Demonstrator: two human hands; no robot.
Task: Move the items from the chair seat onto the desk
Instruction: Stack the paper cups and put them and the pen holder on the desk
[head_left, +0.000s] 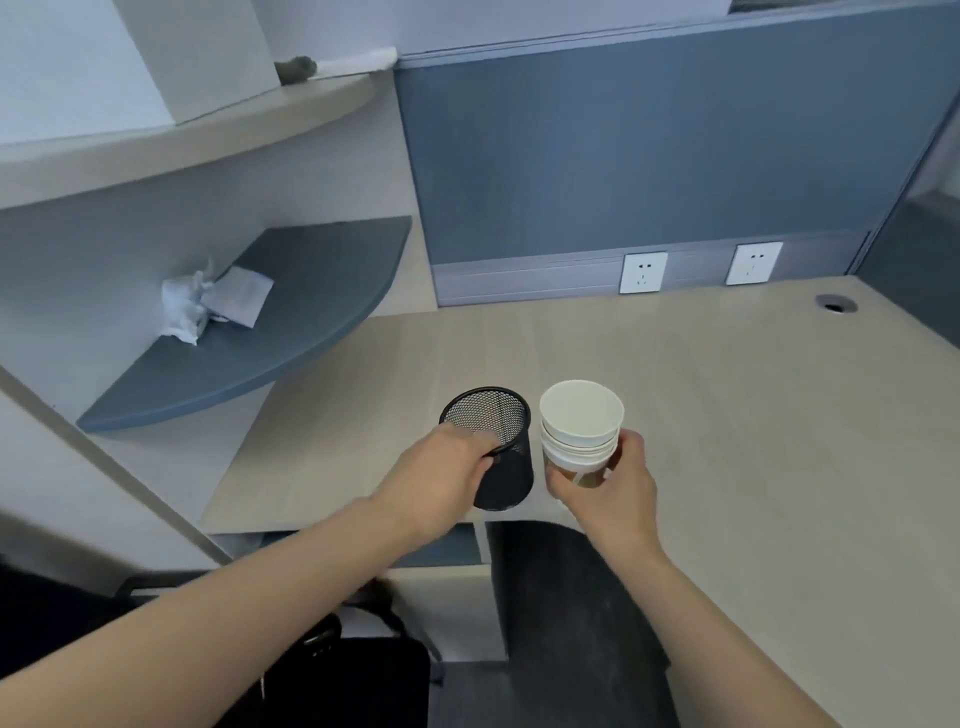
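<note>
A black mesh pen holder stands upright near the front edge of the light wooden desk. My left hand grips its rim, thumb inside. Just to its right is a stack of white and brown paper cups, upright, with my right hand wrapped around its lower part. Whether the cups rest on the desk or hang just above it I cannot tell. The chair seat shows dark below the desk edge.
A grey curved shelf at the left holds crumpled paper. A blue partition with two wall sockets backs the desk. A cable hole lies at the far right. A black bag sits low at the left.
</note>
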